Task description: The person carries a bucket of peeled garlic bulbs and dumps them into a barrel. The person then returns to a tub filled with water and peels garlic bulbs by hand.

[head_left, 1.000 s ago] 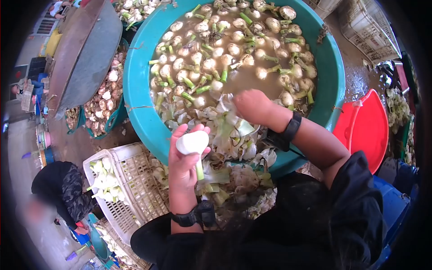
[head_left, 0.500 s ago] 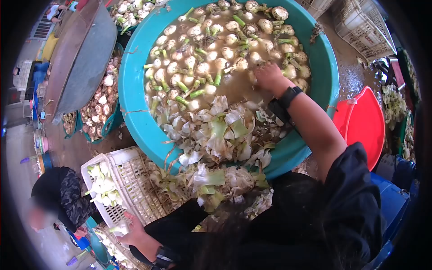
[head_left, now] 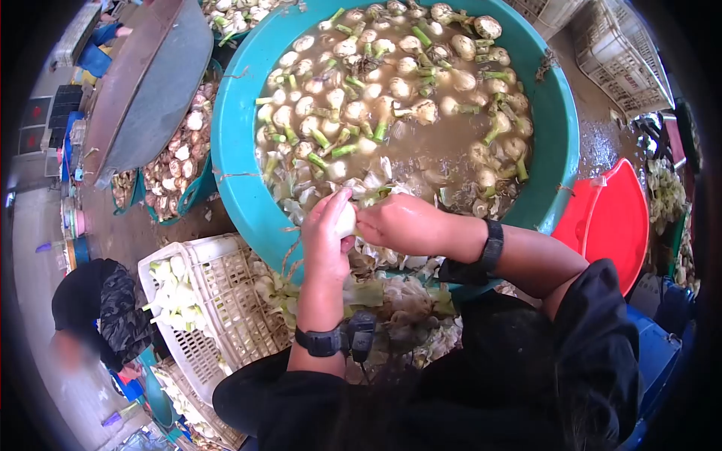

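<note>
Bulb (head_left: pixel 347 222) in left hand (head_left: pixel 325 234), right hand (head_left: pixel 397 223) touching

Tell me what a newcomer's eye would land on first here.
Probably the big teal tub of murky water at top centre, crowded with green-stemmed bulbs. Next, the left hand and right hand meeting at a pale bulb by the tub's near side. The bright red container at the right would likely stand out too.
</note>
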`<state>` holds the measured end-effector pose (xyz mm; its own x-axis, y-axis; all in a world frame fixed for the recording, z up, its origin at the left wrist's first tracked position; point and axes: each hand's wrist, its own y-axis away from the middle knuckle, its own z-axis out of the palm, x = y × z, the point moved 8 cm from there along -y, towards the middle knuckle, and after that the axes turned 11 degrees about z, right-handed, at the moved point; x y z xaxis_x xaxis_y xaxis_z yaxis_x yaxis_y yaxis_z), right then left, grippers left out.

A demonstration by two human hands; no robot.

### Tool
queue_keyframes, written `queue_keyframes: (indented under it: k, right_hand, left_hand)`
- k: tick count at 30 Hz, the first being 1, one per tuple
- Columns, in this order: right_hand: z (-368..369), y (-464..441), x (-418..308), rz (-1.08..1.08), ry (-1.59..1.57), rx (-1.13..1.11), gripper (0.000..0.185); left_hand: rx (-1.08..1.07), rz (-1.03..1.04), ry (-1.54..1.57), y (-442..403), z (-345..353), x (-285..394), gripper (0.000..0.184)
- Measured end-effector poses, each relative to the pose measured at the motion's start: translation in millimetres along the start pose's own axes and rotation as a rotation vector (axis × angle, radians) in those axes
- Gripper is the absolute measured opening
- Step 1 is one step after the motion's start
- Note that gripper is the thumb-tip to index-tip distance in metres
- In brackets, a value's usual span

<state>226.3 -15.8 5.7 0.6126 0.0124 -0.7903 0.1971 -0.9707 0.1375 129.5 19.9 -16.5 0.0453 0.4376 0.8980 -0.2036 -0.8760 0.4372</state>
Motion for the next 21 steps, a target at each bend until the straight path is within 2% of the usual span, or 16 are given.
queue_keyframes:
  k: [2, 4, 5, 7, 8, 10, 11, 12, 14, 15, 16, 18, 19, 20, 21]
  right_hand:
    - [7.9, -4.5, 3.0, 0.014, 0.012, 0.012, 0.023]
    - [28.6, -7.5, 30.9, 0.400, -0.704, -0.210, 0.026]
    - [29.4, -8.5, 30.8, 0.402, -0.705, -0.206, 0.026]
    - [47.8, -0.7, 41.5, 0.702, -1.307, -0.273, 0.026]
    - [52.1, -1.8, 45.7, 0.705, -1.308, -0.265, 0.026]
    - [19.5, -12.4, 36.2, 0.185, -0.737, 0.106, 0.024]
    - [1.1, -7.4, 22.5, 0.118, -0.514, 0.173, 0.019]
    - [1.4, -7.6, 22.7, 0.118, -0.511, 0.170, 0.019]
    - [-6.4, -7.1, 26.7, 0.202, -0.460, 0.284, 0.017]
    - [3.2, -12.3, 44.8, 0.457, -0.546, 0.112, 0.018]
    - [-4.6, -12.0, 43.5, 0.458, -0.547, 0.112, 0.018]
    - [-2.4, -1.5, 47.3, 0.775, -0.916, -0.050, 0.020]
    - [11.1, -8.4, 55.3, 0.705, -0.980, -0.078, 0.020]
    - [15.8, -9.8, 56.5, 0.703, -0.978, -0.082, 0.020]
    - [17.6, -13.8, 48.0, 0.576, -1.286, -0.073, 0.020]
  left_hand:
    - [-0.008, -0.023, 0.058, -3.7, -10.4, -11.2, 0.033]
    - [-0.091, 0.013, 0.232, -6.4, -9.8, -12.8, 0.029]
    - [-0.095, 0.012, 0.232, -7.3, -11.0, -15.3, 0.029]
    - [-0.201, 0.342, 0.060, -8.4, -6.1, 6.7, 0.037]
    - [-0.208, 0.339, 0.062, -9.4, -5.7, 10.7, 0.037]
    - [-0.261, 0.166, 0.016, -11.6, -7.3, 9.2, 0.050]
    - [-0.284, 0.117, -0.259, -16.2, -10.7, 0.3, 0.048]
    - [-0.283, 0.117, -0.255, -14.0, -12.0, -1.9, 0.048]
    - [-0.461, 0.245, -0.589, 5.3, 1.8, 4.5, 0.047]
    - [-0.340, 0.322, -0.743, 13.3, -1.3, 10.3, 0.045]
    - [-0.341, 0.321, -0.744, 15.1, 0.0, 10.2, 0.045]
    - [-0.383, 1.068, -1.290, 41.3, 28.2, 44.2, 0.040]
    - [-0.375, 1.186, -1.323, 45.3, 31.5, 49.5, 0.029]
    - [-0.369, 1.186, -1.325, 44.5, 31.3, 46.3, 0.029]
    - [-0.254, 0.892, -0.787, 28.5, 10.5, 41.0, 0.030]
